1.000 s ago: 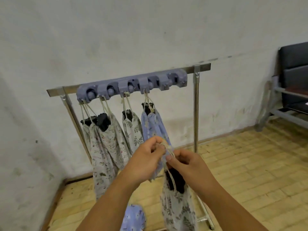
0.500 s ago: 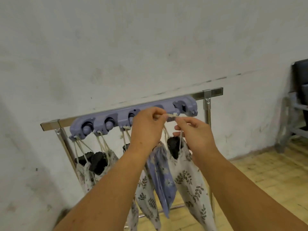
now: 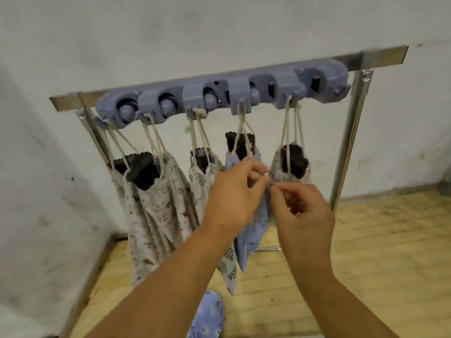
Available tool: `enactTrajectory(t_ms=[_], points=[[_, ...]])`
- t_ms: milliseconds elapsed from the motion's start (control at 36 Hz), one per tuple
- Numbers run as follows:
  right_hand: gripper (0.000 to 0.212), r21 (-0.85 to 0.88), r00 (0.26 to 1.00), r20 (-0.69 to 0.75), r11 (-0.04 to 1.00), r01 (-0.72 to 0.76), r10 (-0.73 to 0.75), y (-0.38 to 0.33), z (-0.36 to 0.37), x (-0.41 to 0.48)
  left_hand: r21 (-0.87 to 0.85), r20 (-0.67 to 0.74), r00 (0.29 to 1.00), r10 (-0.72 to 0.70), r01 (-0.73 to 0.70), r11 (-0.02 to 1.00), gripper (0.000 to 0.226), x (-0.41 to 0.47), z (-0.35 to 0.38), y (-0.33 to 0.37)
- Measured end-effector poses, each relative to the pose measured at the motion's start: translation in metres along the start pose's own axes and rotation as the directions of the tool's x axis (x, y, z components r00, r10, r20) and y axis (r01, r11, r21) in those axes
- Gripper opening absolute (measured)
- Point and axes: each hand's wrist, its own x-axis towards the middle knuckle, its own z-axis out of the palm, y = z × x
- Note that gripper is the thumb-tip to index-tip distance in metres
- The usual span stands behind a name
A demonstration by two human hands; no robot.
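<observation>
Left hand and right hand meet at floral pouch, fingers curled narrow, tips at its lower left edge. Blur hides whether I pinch cloth or merely touch it. Pouch hangs by cord from fifth hook of lilac rack on steel rail. Four pouches fill hooks to left. Sixth hook bare at right end. Blue pouch on floor below, likely last to hang.
</observation>
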Motion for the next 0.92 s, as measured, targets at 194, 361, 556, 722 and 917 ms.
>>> enactTrajectory(t_ms=[194, 361, 556, 722, 917], points=[[0.013, -0.026, 0.969, 0.152, 0.981, -0.194, 0.196, 0.079, 0.032, -0.078, 0.021, 0.104, 0.986, -0.13, 0.129, 0.991, 0.006, -0.069, 0.026, -0.095], [0.009, -0.272, 0.901, 0.261, 0.922, -0.276, 0.346, 0.176, 0.051, -0.141, 0.054, 0.381, 0.877, -0.294, 0.296, 0.954, 0.007, -0.125, 0.051, -0.197], [0.005, -0.47, 0.81, 0.41, 0.858, -0.207, 0.42, 0.275, 0.052, -0.221, 0.211, 0.517, 0.718, -0.466, 0.421, 0.882, 0.003, -0.177, 0.076, -0.333], [0.005, -0.575, 0.692, 0.411, 0.758, -0.308, 0.593, 0.354, 0.052, -0.273, 0.409, 0.506, 0.555, -0.66, 0.519, 0.75, 0.023, -0.242, 0.123, -0.455], [0.004, -0.672, 0.586, 0.429, 0.676, -0.301, 0.687, 0.431, 0.034, -0.3, 0.547, 0.51, 0.426, -0.747, 0.51, 0.664, 0.078, -0.298, 0.169, -0.546]])
